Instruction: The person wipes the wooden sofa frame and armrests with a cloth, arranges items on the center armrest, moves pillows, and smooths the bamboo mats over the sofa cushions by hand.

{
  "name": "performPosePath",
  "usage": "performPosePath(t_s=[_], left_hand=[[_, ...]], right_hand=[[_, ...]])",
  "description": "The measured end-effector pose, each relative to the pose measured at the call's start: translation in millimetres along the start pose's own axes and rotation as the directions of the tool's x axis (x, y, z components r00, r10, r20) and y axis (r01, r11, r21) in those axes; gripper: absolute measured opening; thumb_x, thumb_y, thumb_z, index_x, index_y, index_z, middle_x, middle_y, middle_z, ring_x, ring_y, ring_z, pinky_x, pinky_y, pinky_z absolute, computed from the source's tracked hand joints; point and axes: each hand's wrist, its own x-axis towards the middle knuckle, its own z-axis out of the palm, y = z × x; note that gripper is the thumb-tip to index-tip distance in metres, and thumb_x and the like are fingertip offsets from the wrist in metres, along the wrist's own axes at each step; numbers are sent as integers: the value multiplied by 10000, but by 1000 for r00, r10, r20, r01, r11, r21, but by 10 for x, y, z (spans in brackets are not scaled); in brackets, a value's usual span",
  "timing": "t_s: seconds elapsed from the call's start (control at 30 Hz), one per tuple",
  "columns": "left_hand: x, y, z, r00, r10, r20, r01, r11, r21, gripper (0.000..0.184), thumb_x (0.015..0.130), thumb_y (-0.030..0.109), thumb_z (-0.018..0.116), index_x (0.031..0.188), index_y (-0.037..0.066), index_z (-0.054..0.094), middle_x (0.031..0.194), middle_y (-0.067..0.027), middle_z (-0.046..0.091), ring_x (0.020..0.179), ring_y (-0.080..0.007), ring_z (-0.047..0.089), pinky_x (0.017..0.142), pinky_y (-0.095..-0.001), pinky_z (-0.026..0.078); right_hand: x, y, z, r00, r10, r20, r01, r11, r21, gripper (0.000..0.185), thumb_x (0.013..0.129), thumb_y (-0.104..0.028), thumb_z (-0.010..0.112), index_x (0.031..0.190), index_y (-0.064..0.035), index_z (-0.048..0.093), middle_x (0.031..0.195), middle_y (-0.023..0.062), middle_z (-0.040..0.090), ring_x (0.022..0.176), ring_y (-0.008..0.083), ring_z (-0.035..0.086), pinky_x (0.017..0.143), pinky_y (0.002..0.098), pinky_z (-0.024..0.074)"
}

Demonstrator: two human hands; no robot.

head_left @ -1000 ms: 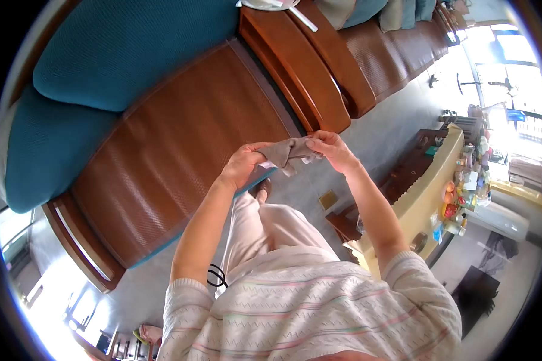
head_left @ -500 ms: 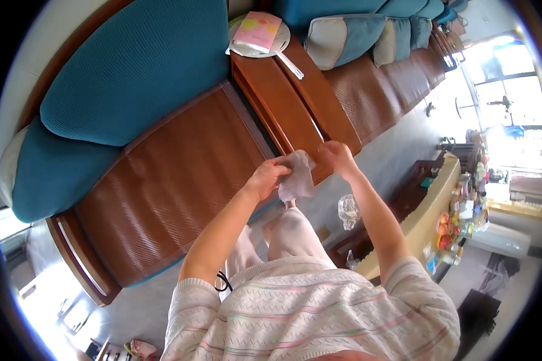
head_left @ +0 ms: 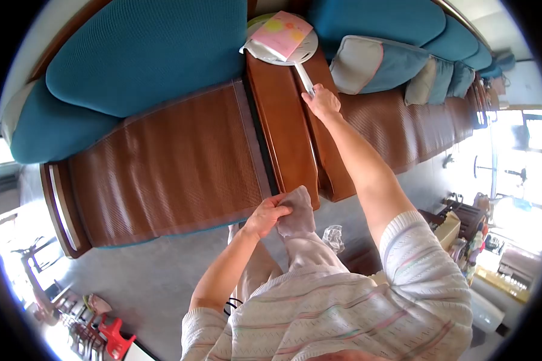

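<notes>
A thin greyish cloth (head_left: 297, 213) hangs from my left hand (head_left: 267, 215), pinched between thumb and fingers over my lap. My right hand (head_left: 323, 103) is stretched far forward, its fingers closed around the end of the white handle of a round hand fan (head_left: 305, 78). The fan lies on the brown wooden side table (head_left: 283, 120) between the seats. On top of the fan rests a pink booklet (head_left: 282, 33) with yellow patches, hiding much of its disc.
Brown mat-covered seats (head_left: 174, 168) with blue backrests (head_left: 150, 54) stand on both sides of the table. Grey and blue cushions (head_left: 358, 63) lean at the right. A clear crumpled plastic bag (head_left: 333, 239) is beside my leg. A red stool (head_left: 115, 338) stands lower left.
My right hand has left the cloth's side and reached forward to the fan's handle. My left hand still holds the cloth. The view has turned.
</notes>
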Motion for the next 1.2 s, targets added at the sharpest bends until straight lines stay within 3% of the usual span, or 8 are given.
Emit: performPosePath(t_s=[0.3,0.57,0.67,0.77,0.8,0.83,0.9,1.2], left_hand=[[94,25,-118,996,77,44,-76,997,-25,359,791,68,552,1149,35,552,996,6,603,872,-75,543,799,-231,431],[313,67,-142,989,70,130,-80,994,75,341,796,56,536,1130,-8,555,961,4,608,849,-72,540,764,-219,430],[461,191,-42,979,-7,201,-12,995,96,311,791,50,537,1092,-19,567,958,-18,610,846,-94,556,780,-230,440],[568,375,89,957,27,288,45,970,-240,296,783,37,527,1068,-31,568,954,-34,609,831,-107,566,769,-242,454],[815,238,-1,967,119,224,-99,990,-96,311,767,47,528,1071,-4,569,926,-76,625,823,-157,594,776,-269,470],[948,160,-80,958,280,67,-286,900,330,311,765,58,532,1069,7,572,912,-90,625,825,-177,599,776,-275,472],[1099,158,-167,735,678,3,-219,233,948,309,761,81,541,1063,29,577,883,-120,624,829,-216,607,776,-288,477],[1337,309,-208,686,708,-170,-144,360,922,252,768,154,575,1000,65,619,776,-92,630,674,-209,616,619,-313,493]], right_hand=[[372,-203,51,987,-82,-136,69,993,-100,392,817,-439,541,969,-79,513,874,143,647,848,312,624,736,420,486],[700,-310,35,997,-32,-71,27,997,-69,376,783,-411,578,1037,-134,570,1021,72,627,966,263,589,802,384,468],[770,-235,94,977,-50,-210,55,998,16,349,769,-393,611,952,-96,602,891,72,650,813,227,627,692,371,484],[717,-369,-77,999,36,39,-52,815,577,314,787,-348,616,919,-63,597,789,58,636,643,157,622,547,339,469],[671,-466,-141,983,114,141,-180,718,673,286,799,-316,617,896,-48,592,748,35,615,552,102,586,458,284,418],[769,-452,-90,967,124,223,-248,652,716,286,801,-326,618,911,-65,585,756,25,620,579,117,599,459,277,416],[833,-555,-82,967,146,211,-257,563,785,255,791,-313,630,864,-72,589,666,34,612,505,140,595,402,281,425],[1184,-907,-51,907,241,344,-416,395,819,286,712,-300,737,801,-100,551,666,25,550,476,145,517,421,344,467]])
